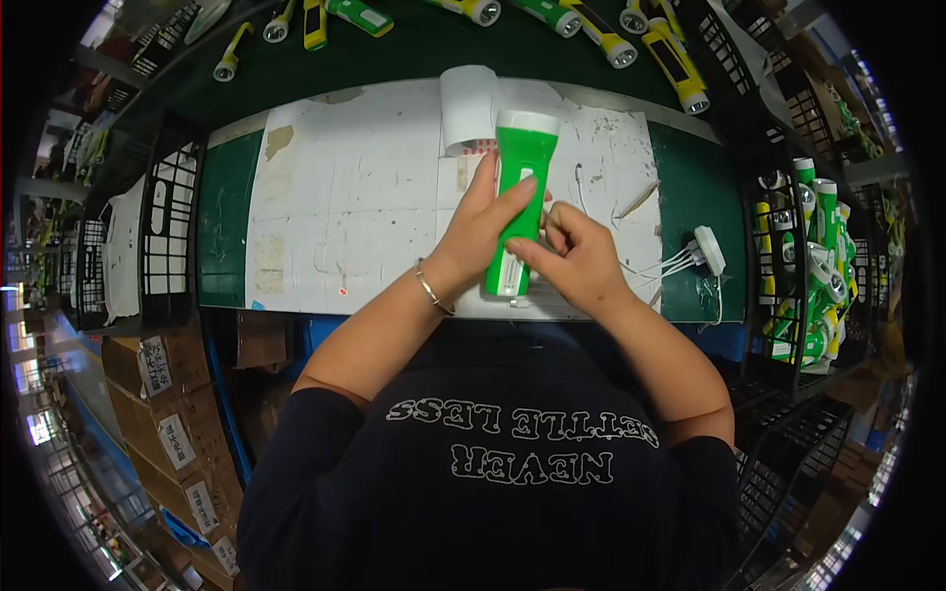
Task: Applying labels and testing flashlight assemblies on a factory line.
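Nearest the camera, a dark T-shirt (493, 532) with pale lettering fills the lower middle of the frame, and two bare forearms reach up from it. Between the hands, at the centre of the frame, is one green flashlight (523, 219), its wide white-rimmed head toward the top. Curled round its side, the left hand (471, 234) grips the body, thumb laid across the front near the pale switch. One bracelet (431, 288) circles that wrist. On the other side, the right hand (574, 258) is half closed, fingers bent in and thumb resting on the lower front of the body; whether its fingertips pinch anything small I cannot tell.

Under the hands lies one worn white sheet (365, 187) on a green tabletop (229, 231). One white roll (467, 106) sits just beyond the flashlight's head, partly behind it. At the right of the sheet is one white adapter (709, 250) with several white cables (662, 264).

Along the top edge I count about ten more flashlights (599, 32), two green and the rest largely yellow, some cut off. At the right, one black basket (785, 286) holds a pile of green and yellow flashlights (826, 231), too tangled to count. Lower left, four white labels (174, 441) show on brown cartons (148, 463).
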The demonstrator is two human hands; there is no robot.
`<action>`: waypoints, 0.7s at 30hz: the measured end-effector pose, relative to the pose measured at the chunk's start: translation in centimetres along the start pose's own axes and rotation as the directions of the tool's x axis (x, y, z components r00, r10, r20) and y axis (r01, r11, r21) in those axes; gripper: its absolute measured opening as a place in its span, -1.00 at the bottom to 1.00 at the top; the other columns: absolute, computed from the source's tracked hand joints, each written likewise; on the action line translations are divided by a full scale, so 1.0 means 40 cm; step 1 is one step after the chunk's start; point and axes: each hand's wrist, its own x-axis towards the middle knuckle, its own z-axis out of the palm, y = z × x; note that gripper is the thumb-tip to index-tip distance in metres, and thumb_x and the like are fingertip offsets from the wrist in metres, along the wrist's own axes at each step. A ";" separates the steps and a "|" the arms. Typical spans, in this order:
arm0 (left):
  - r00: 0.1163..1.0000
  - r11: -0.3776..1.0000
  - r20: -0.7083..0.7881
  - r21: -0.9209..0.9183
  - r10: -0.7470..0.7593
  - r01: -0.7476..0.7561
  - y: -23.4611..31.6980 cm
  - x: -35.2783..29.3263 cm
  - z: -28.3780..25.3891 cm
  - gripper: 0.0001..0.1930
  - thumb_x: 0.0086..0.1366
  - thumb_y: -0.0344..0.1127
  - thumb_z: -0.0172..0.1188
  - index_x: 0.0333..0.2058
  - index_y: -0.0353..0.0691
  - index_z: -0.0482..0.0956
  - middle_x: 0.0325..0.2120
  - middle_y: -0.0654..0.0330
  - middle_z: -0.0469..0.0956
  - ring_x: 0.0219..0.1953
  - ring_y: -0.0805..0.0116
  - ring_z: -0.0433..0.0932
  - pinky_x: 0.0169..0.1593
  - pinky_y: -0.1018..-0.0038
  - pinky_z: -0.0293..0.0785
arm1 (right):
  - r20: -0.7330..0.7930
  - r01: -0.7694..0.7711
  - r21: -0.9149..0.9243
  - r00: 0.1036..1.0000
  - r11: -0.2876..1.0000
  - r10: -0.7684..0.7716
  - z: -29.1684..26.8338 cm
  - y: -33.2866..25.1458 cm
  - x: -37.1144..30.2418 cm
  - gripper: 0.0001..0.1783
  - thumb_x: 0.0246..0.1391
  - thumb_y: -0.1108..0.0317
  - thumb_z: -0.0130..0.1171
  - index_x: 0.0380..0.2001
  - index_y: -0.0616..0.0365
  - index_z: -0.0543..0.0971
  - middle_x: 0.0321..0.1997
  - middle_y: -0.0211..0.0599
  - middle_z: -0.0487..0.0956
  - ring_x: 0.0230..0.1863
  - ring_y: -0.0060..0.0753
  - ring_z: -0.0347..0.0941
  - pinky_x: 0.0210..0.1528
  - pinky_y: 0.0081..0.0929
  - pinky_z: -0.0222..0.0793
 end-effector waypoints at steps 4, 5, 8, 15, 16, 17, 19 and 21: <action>0.983 0.975 -0.039 0.125 -0.182 0.185 0.034 -0.004 -0.012 -0.60 0.31 -0.28 -0.03 0.08 -0.18 0.13 -0.33 0.17 0.44 -0.42 0.47 0.46 -0.37 0.52 0.47 | -0.007 0.125 0.037 0.992 0.991 -0.125 -0.052 0.041 0.011 -0.53 -0.03 0.44 0.22 -0.76 0.09 0.13 -0.65 -0.54 0.19 -0.56 -0.72 0.05 -0.51 -0.64 0.04; 0.980 0.970 -0.026 0.143 -0.196 0.198 0.035 -0.009 -0.016 -0.59 0.31 -0.27 -0.04 0.09 -0.18 0.12 -0.33 0.17 0.44 -0.43 0.48 0.46 -0.38 0.52 0.47 | -0.051 0.083 0.088 0.996 0.993 -0.079 -0.078 0.051 0.019 -0.55 -0.02 0.43 0.21 -0.76 0.09 0.16 -0.64 -0.55 0.21 -0.56 -0.73 0.06 -0.51 -0.64 0.05; 0.967 0.958 0.003 0.139 -0.254 0.251 0.044 -0.011 -0.032 -0.57 0.30 -0.24 -0.02 0.09 -0.19 0.12 -0.33 0.16 0.44 -0.43 0.48 0.46 -0.37 0.52 0.47 | -0.045 -0.054 0.129 0.997 0.990 0.060 -0.143 0.040 0.046 -0.67 0.00 0.38 0.19 -0.68 0.13 0.28 -0.58 -0.55 0.28 -0.55 -0.76 0.07 -0.50 -0.67 0.06; 0.940 0.322 0.339 0.886 0.040 -0.333 0.102 -0.014 -0.019 -0.50 0.06 -0.20 0.21 -0.04 -0.20 0.29 -0.31 0.08 0.49 -0.35 0.16 0.54 -0.26 0.33 0.47 | 0.273 -0.037 -0.036 0.961 0.999 0.045 -0.189 -0.055 0.072 -0.34 -0.23 0.23 0.37 0.02 0.01 0.38 -0.37 -0.53 0.36 -0.59 -0.83 0.03 -0.55 -0.79 -0.01; 0.941 0.324 0.335 0.887 0.039 -0.329 0.118 -0.013 -0.028 -0.50 0.06 -0.20 0.21 -0.04 -0.20 0.29 -0.31 0.08 0.49 -0.35 0.16 0.54 -0.26 0.33 0.47 | 0.351 0.035 -0.067 0.936 0.997 -0.010 -0.192 -0.053 0.075 -0.29 -0.28 0.24 0.39 0.04 -0.03 0.38 -0.37 -0.53 0.35 -0.60 -0.84 0.01 -0.57 -0.79 -0.03; 0.940 0.219 0.334 0.925 -0.072 -0.312 0.143 -0.015 -0.044 -0.52 0.02 -0.23 0.21 -0.07 -0.17 0.33 -0.30 0.09 0.50 -0.32 0.13 0.53 -0.25 0.32 0.47 | 0.328 -0.020 -0.037 0.944 0.999 0.031 -0.193 -0.050 0.070 -0.22 -0.36 0.30 0.43 0.05 0.00 0.36 -0.40 -0.56 0.34 -0.62 -0.84 -0.03 -0.59 -0.80 -0.08; 0.935 0.086 0.278 0.960 -0.220 -0.265 0.191 -0.016 -0.075 -0.59 -0.04 -0.28 0.21 -0.15 -0.13 0.42 -0.29 0.13 0.50 -0.27 0.13 0.52 -0.23 0.32 0.47 | 0.293 -0.045 -0.027 0.955 0.999 0.051 -0.211 -0.037 0.059 -0.20 -0.38 0.34 0.43 0.06 0.01 0.35 -0.40 -0.57 0.35 -0.63 -0.84 -0.05 -0.60 -0.80 -0.11; 0.942 0.044 0.264 0.965 -0.209 -0.260 0.215 -0.032 -0.116 -0.61 -0.03 -0.27 0.21 -0.16 -0.13 0.43 -0.30 0.13 0.51 -0.28 0.13 0.52 -0.23 0.32 0.47 | 0.257 -0.071 -0.013 0.964 0.997 0.072 -0.223 -0.026 0.055 -0.17 -0.40 0.37 0.44 0.07 0.02 0.34 -0.41 -0.59 0.35 -0.63 -0.84 -0.07 -0.60 -0.80 -0.13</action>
